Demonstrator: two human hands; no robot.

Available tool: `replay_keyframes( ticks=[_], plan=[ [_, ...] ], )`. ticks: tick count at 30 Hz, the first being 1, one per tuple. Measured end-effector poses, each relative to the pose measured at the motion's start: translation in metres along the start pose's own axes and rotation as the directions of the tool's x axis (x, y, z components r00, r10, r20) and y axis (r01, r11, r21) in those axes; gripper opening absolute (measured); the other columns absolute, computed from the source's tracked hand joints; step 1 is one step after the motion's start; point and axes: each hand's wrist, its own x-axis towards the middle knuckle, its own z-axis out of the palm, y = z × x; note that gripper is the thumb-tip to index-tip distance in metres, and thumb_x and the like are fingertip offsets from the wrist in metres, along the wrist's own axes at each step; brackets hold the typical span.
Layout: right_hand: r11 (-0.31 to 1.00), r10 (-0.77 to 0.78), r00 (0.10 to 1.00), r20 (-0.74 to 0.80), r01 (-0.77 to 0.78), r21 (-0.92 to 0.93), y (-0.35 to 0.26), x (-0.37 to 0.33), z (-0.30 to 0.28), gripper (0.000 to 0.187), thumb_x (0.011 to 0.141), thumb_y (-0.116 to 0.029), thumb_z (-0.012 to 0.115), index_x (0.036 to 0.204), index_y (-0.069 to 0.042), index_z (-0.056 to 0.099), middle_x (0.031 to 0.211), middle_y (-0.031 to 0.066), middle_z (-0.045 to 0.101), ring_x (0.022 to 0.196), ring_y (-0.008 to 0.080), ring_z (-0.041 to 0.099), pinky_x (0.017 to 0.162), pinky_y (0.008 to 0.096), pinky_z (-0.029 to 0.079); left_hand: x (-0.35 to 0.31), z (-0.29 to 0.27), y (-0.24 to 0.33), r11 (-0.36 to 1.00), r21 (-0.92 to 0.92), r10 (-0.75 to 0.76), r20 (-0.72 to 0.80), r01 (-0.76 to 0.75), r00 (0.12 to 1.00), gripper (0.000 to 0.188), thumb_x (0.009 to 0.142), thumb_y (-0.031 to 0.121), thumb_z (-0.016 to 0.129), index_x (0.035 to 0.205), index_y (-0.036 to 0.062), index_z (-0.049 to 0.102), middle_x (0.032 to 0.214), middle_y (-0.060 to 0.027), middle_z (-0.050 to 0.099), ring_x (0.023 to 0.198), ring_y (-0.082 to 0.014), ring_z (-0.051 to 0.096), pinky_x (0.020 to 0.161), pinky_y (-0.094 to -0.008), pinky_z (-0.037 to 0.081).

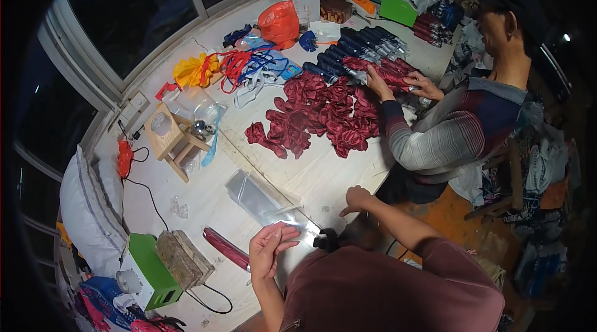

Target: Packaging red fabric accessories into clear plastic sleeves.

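Apparently for easy reach, clear plastic sleeves (254,194) lay near the left hand (271,250), but remotely I couldn't tell whether it or the right hand (357,199), at the tabletop (333,175), pinched anything.

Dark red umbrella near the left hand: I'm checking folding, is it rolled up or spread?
Rolled up: the dark red umbrella lies on the table as a slim, straight bundle, no cloth fanned out.
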Motion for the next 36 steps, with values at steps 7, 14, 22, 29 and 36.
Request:
replay_keyframes(
  ticks=[7,14,22,29,36],
  plan=[
    [1.000,-0.001,0.999,-0.034,0.001,0.004,0.003,0.002,0.007,0.083,0.062,-0.064,0.084,0.100,0.008,0.067,0.101,0.0203,0.067,0.098,0.0364,0.062,0.085,0.0444,0.054,0.003,0.003,0.001,0.999,0.022,-0.026,0.034,0.025,0.999,0.025,0.099,0.004,0.052,0.118,-0.0103,0.059,0.103,-0.0265,0.070,0.090,-0.0328,0.072,0.075,-0.0329,0.062],
    [0.999,0.003,0.993,-0.118,0.002,0.040,0.006,0.001,0.014,0.083,0.061,-0.063,0.084,0.101,0.008,0.067,0.101,0.0196,0.067,0.097,0.0369,0.062,0.084,0.0448,0.053,0.007,0.007,0.000,0.997,0.056,-0.057,0.035,0.055,0.998,0.024,0.099,0.004,0.053,0.117,-0.0103,0.060,0.102,-0.0264,0.070,0.090,-0.0332,0.072,0.076,-0.0334,0.062],
    [1.000,-0.015,0.995,-0.099,0.018,0.025,0.002,-0.005,0.007,0.083,0.062,-0.065,0.082,0.101,0.007,0.068,0.101,0.0192,0.068,0.096,0.0370,0.062,0.084,0.0451,0.053,0.008,0.010,-0.004,0.996,0.064,-0.071,0.032,0.069,0.997,0.024,0.098,0.004,0.054,0.116,-0.0101,0.060,0.101,-0.0261,0.070,0.090,-0.0332,0.072,0.076,-0.0335,0.062],
    [1.000,-0.026,0.996,-0.089,0.026,-0.005,0.006,0.001,0.009,0.081,0.063,-0.066,0.081,0.099,0.006,0.070,0.101,0.0189,0.068,0.094,0.0368,0.062,0.084,0.0451,0.053,0.013,0.011,-0.005,0.996,0.061,-0.066,0.023,0.064,0.998,0.023,0.098,0.004,0.055,0.116,-0.0099,0.061,0.101,-0.0259,0.070,0.089,-0.0332,0.072,0.076,-0.0335,0.062],
    [0.996,-0.086,0.992,-0.094,0.084,-0.019,0.007,0.009,0.013,0.082,0.062,-0.061,0.085,0.101,0.009,0.067,0.100,0.0217,0.066,0.094,0.0383,0.063,0.085,0.0439,0.053,0.010,0.010,-0.002,0.996,0.060,-0.064,0.017,0.063,0.998,0.023,0.098,0.004,0.055,0.115,-0.0105,0.061,0.100,-0.0258,0.070,0.089,-0.0332,0.072,0.077,-0.0336,0.062]
  ],
)
